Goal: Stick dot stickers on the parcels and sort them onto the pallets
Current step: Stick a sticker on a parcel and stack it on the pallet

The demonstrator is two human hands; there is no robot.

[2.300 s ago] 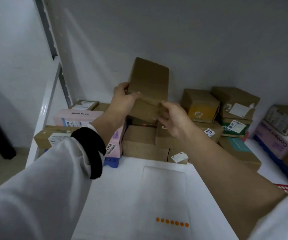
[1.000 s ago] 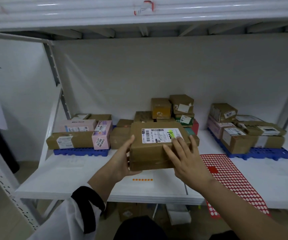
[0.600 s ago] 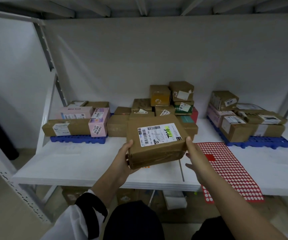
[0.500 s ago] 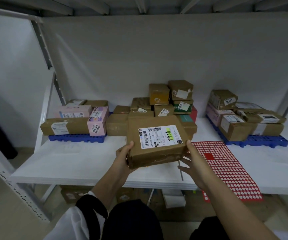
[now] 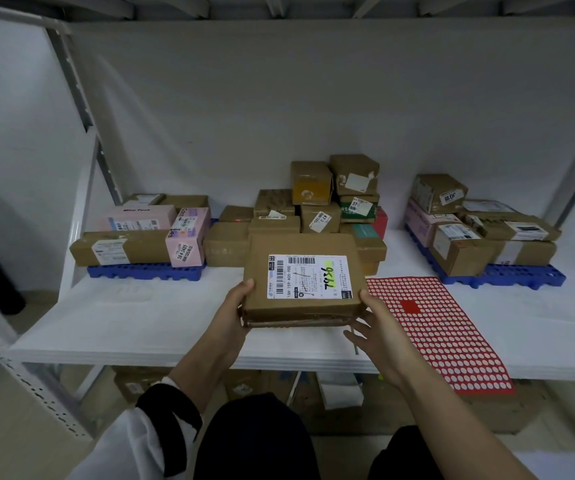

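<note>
Gripping parcel [image 5: 308, 277] edge, left hand [image 5: 234, 308] (fingers hidden underneath), right hand [image 5: 381, 329] fingers spread loose, thumb touching corner.

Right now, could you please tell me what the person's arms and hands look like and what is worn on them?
Both hands are bare: no gloves, rings or watch show on the left hand or the right hand. The left arm wears a white sleeve ending in a wide black cuff partway up the forearm. The right arm is uncovered as far as the frame shows.
</note>
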